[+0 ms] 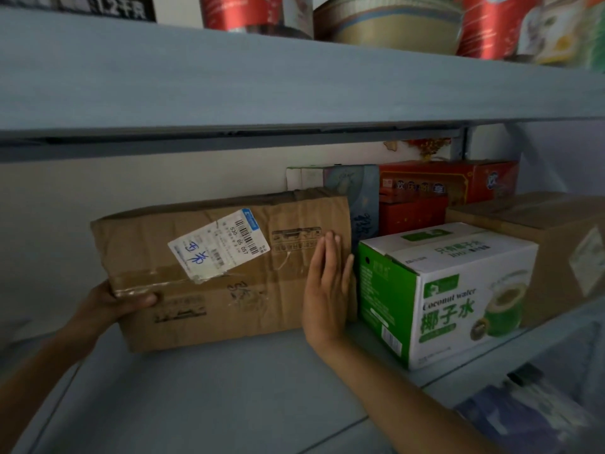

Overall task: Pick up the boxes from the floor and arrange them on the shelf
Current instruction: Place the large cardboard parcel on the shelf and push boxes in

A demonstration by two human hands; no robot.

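Observation:
A worn brown cardboard box [229, 273] with a white shipping label stands on the grey-blue shelf board [229, 394], against the back wall. My left hand [114, 303] grips its lower left corner, thumb on the front face. My right hand [327, 290] lies flat with straight fingers against the box's right front edge. Directly to the right, touching or nearly touching, stands a white and green coconut water box [448, 296].
Behind stand a blue-patterned box [363, 198] and red boxes [442, 191]. Another brown carton [550, 244] sits at the far right. The shelf above [294, 93] carries red tins and a round container. Dark bags lie below at bottom right.

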